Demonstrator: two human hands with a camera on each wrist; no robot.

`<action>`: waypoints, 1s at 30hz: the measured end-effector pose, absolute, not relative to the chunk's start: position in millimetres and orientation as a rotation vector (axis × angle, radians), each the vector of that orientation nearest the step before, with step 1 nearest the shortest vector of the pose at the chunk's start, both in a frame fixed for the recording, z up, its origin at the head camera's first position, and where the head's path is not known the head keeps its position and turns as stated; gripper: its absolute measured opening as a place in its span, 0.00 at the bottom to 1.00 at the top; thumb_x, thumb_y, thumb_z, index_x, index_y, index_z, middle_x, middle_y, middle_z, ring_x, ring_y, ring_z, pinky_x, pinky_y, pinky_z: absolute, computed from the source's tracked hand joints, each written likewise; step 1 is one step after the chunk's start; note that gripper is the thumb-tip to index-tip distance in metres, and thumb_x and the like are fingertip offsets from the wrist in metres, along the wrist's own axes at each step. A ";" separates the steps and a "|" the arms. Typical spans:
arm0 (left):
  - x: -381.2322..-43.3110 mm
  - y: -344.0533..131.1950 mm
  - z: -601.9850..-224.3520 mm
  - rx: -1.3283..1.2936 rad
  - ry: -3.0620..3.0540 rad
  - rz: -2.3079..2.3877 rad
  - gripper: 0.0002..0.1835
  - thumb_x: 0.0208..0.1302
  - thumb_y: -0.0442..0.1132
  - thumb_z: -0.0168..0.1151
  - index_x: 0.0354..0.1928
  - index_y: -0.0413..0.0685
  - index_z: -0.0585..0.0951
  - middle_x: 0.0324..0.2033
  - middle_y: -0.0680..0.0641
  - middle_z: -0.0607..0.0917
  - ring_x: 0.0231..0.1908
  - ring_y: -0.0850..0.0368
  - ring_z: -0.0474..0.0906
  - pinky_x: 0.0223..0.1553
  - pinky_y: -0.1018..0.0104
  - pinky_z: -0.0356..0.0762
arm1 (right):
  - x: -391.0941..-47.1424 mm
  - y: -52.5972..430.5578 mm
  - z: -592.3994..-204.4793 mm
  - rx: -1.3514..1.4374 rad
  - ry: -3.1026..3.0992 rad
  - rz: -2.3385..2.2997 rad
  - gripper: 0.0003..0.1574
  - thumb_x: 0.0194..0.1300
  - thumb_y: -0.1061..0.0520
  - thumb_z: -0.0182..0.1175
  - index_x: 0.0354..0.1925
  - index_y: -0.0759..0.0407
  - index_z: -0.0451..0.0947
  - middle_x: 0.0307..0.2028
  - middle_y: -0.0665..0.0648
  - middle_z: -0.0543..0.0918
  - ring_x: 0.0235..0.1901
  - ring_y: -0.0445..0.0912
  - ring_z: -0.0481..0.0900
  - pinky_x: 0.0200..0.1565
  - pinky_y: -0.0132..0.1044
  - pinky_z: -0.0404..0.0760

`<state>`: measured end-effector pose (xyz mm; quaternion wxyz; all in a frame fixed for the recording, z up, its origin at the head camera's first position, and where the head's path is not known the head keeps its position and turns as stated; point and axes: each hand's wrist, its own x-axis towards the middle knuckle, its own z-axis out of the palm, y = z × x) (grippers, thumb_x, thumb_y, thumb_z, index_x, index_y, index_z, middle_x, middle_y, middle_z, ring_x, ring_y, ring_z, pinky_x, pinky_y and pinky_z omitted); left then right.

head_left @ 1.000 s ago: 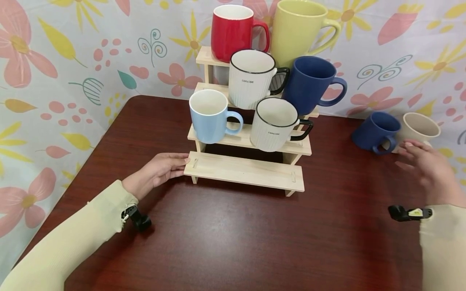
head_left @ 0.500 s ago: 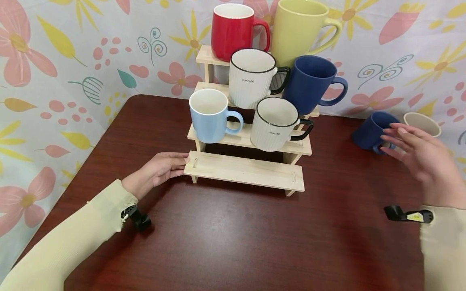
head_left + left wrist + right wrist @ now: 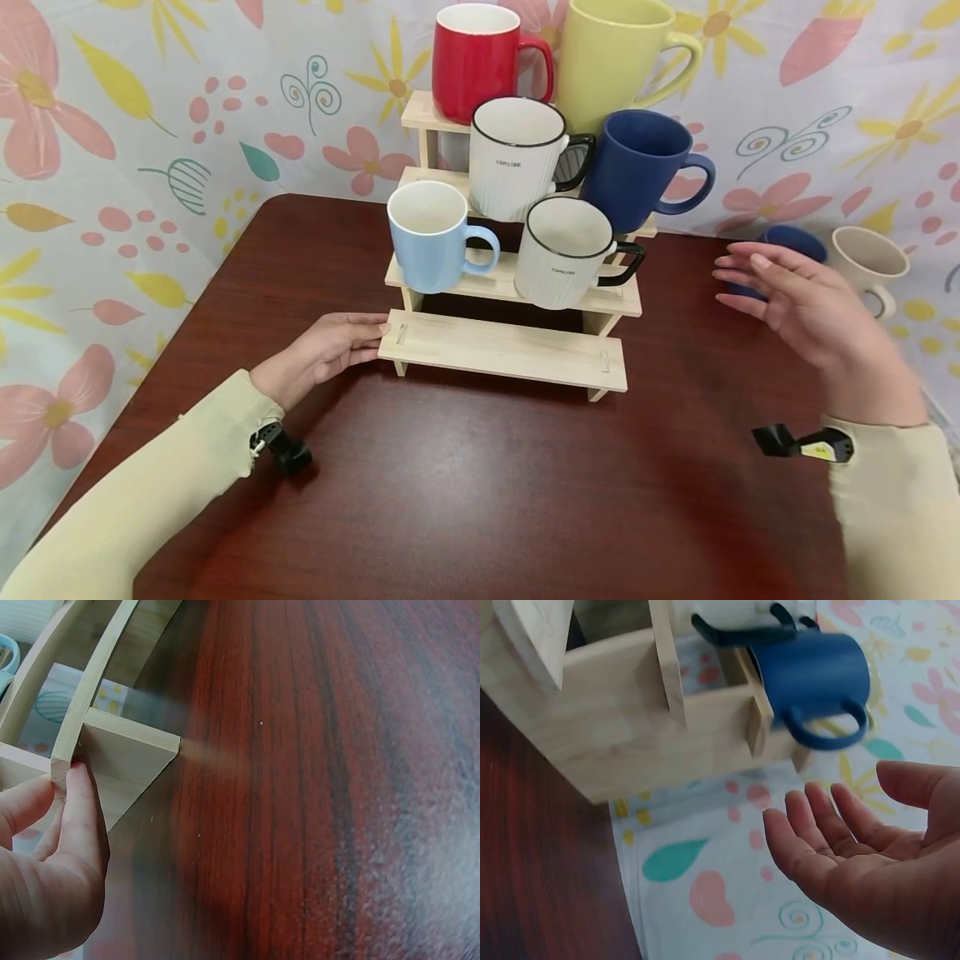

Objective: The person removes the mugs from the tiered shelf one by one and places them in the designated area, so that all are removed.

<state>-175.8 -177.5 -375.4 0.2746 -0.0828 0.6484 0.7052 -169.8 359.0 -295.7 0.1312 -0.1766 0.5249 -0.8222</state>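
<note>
A stepped wooden mug rack stands on the table, its lowest shelf bare. My left hand pinches the left end of that shelf; the left wrist view shows thumb and finger on either side of the board's end. To the right of the rack, my right hand hovers with fingers apart, holding nothing. Behind it, a blue mug is partly hidden, and beside that stands a beige mug. Above the bare shelf sit a light blue mug and a white black-rimmed mug.
Higher on the rack are another white mug, a navy mug, a red mug and a tall yellow mug. A floral cloth hangs behind the dark wooden table.
My right hand has drawn away from the beige mug and moved left, now overlapping the blue mug in the head view. My left hand keeps its place on the rack.
</note>
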 end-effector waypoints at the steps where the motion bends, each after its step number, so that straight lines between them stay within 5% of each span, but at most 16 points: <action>1: -175.8 -177.4 -375.3 -0.221 1.742 1.897 0.32 0.76 0.31 0.53 0.76 0.26 0.57 0.30 0.61 0.87 0.34 0.71 0.85 0.40 0.78 0.86 | -170.9 355.9 -295.8 -0.514 1.540 -2.371 0.26 0.81 0.69 0.35 0.62 0.67 0.77 0.55 0.59 0.86 0.55 0.48 0.86 0.54 0.36 0.88; 24: -175.6 -177.8 -375.9 -0.226 1.742 1.902 0.32 0.76 0.31 0.52 0.76 0.26 0.57 0.29 0.61 0.87 0.33 0.70 0.85 0.40 0.78 0.86 | -186.1 286.1 -306.7 -0.447 1.862 -2.189 0.19 0.79 0.64 0.49 0.55 0.50 0.83 0.53 0.45 0.87 0.51 0.37 0.86 0.52 0.25 0.86; 30: -175.5 -177.2 -375.7 -0.222 1.737 1.904 0.32 0.76 0.31 0.53 0.76 0.26 0.56 0.30 0.61 0.87 0.33 0.70 0.85 0.40 0.77 0.86 | -190.3 273.7 -306.4 -0.578 1.818 -2.142 0.20 0.80 0.63 0.47 0.58 0.53 0.82 0.54 0.49 0.88 0.56 0.37 0.84 0.55 0.27 0.85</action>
